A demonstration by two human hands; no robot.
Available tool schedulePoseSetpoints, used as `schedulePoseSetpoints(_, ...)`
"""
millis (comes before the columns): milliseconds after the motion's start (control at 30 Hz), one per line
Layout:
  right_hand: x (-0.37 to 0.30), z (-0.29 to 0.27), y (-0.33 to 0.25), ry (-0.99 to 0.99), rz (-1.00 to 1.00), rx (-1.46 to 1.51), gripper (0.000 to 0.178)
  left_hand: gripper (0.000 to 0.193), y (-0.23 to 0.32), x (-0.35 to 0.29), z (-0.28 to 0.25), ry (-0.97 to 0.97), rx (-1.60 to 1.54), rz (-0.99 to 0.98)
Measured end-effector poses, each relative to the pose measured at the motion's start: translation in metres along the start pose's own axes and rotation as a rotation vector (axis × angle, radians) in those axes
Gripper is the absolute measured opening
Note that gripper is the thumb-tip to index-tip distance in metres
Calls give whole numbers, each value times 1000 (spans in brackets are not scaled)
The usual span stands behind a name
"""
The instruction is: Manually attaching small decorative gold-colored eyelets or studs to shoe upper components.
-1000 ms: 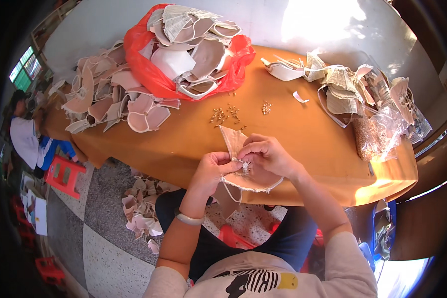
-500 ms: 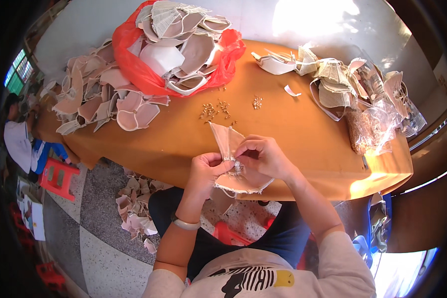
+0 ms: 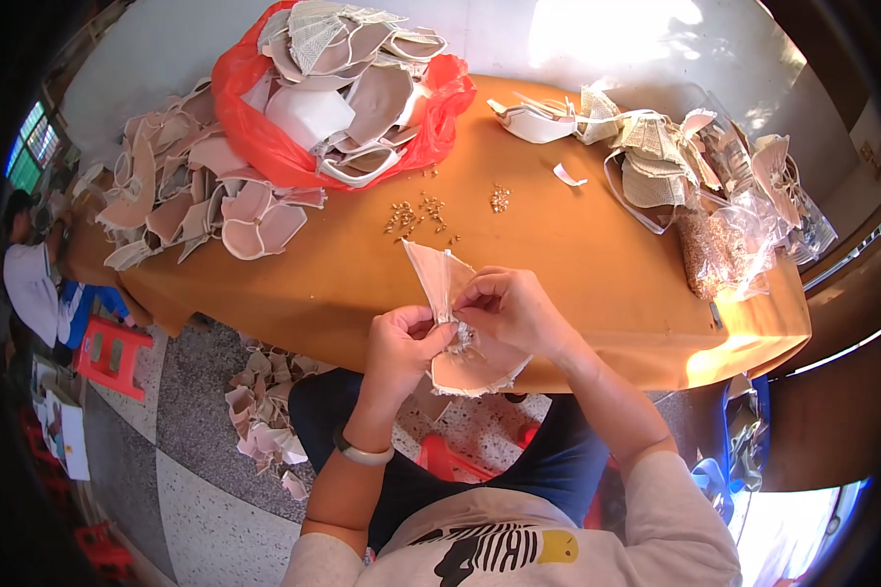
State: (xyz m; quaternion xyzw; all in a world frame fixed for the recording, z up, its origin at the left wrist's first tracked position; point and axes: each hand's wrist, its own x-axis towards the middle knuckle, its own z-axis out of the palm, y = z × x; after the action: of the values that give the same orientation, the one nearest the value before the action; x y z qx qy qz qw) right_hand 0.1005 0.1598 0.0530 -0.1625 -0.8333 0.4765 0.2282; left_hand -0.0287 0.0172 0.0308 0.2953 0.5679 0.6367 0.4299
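Between my two hands, over the table's near edge, is a pinkish-beige bra (image 3: 480, 369) with its two cups spread apart and ragged edges. My left hand (image 3: 401, 344) pinches the strip between the cups with thumb and fingers. On the other side of that strip, my right hand (image 3: 509, 308) has its fingertips closed on the bra's middle. Whether a small piece sits in the right fingertips cannot be made out. Just beyond the bra, small gold-coloured pieces (image 3: 402, 217) lie in a loose scatter, with a smaller cluster (image 3: 500, 199) to the right.
A red plastic bag (image 3: 240, 122) full of bra cups stands at the back, beside a loose pile (image 3: 166, 186). More bras (image 3: 653, 161) and a clear bag of small brownish pieces (image 3: 707, 256) lie right. Cut scraps (image 3: 264, 411) cover floor at left. Another person (image 3: 37, 284) sits far left.
The bra has turned slightly in my hands, its lower cup now facing up more. Both hands keep their hold. The whole view has shifted a little.
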Motion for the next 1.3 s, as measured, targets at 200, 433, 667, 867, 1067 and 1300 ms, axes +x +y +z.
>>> schedulePoseSetpoints(200,1,5,-7,16,186,95,14,18,-7,-7,1,30,220,102)
schedulePoseSetpoints(433,31,-17,10,-88,266,180,11,18,-4,-16,-3,5,-51,49)
schedulePoseSetpoints(667,75,-22,42,140,33,-355,15,18,-10,-10,-9,38,-69,-2)
schedulePoseSetpoints(867,71,-18,42,173,-64,-499,9,27,-19,-6,-7,75,-149,69)
schedulePoseSetpoints(1067,15,7,-10,-102,-190,-116,12,26,-18,-4,-5,85,-133,54)
schedulePoseSetpoints(1300,8,13,-6,-104,-77,-85,7,24,-15,-4,4,101,-32,94)
